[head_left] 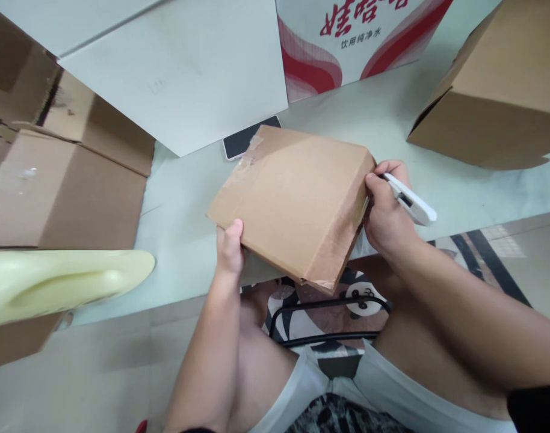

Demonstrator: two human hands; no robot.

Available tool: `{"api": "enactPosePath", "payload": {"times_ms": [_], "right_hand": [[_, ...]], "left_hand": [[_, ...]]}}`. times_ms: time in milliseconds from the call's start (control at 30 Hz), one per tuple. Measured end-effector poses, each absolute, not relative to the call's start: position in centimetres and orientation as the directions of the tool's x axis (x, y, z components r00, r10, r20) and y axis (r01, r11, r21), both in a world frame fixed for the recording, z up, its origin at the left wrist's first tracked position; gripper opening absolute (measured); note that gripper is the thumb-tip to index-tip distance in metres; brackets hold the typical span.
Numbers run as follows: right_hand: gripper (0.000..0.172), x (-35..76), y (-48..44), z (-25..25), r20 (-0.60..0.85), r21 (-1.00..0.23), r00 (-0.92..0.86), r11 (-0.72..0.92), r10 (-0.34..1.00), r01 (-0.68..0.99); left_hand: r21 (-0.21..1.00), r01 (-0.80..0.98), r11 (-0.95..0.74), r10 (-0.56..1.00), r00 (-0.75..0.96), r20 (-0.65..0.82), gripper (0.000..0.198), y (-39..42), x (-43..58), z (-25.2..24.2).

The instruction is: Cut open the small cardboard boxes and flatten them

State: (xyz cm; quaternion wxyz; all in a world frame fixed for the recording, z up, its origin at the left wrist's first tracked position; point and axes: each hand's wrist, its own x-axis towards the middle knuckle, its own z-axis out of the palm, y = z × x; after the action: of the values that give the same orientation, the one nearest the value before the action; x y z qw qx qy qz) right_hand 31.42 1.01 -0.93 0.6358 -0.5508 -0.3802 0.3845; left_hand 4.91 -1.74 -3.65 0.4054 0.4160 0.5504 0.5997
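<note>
A brown cardboard box (293,192), flat and tilted, is held up over the front edge of the table between my two hands. My left hand (230,245) grips its near left edge, thumb on top and the other fingers mostly hidden beneath. At the right end, my right hand (387,207) is closed around the box's corner. A white utility knife (413,201) is also tucked in that hand, its handle pointing out to the right; its blade is not visible. Clear tape (248,161) runs along the box's far left side.
Behind the box lies a dark-screened phone (250,137) on the pale green tablecloth (180,198). White boxes (189,72) and a red-and-white carton (347,48) stand behind. Brown cartons (85,186) are at left, another (496,108) at right. A pale yellow plastic object (67,282) juts in at left.
</note>
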Motion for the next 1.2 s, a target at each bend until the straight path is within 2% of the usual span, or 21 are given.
{"api": "enactPosePath", "payload": {"times_ms": [367,867,1200], "right_hand": [[0.02,31.47,0.98,-0.9,0.045,-0.989,0.411,0.098,0.91,-0.108],[0.014,31.79,1.05,-1.7,0.207,-0.978,0.424,0.188,0.881,0.088],[0.02,31.66,1.17,-1.54,0.156,-0.987,0.434,0.154,0.888,0.04]], "left_hand": [[0.997,-0.036,-0.072,0.948,-0.313,0.057,0.056,-1.82,4.78,-3.52],[0.995,-0.004,-0.099,0.949,-0.301,0.093,0.062,-1.53,4.85,-3.35],[0.994,0.021,-0.106,0.95,-0.292,0.107,0.063,-1.52,4.67,-3.43]]}}
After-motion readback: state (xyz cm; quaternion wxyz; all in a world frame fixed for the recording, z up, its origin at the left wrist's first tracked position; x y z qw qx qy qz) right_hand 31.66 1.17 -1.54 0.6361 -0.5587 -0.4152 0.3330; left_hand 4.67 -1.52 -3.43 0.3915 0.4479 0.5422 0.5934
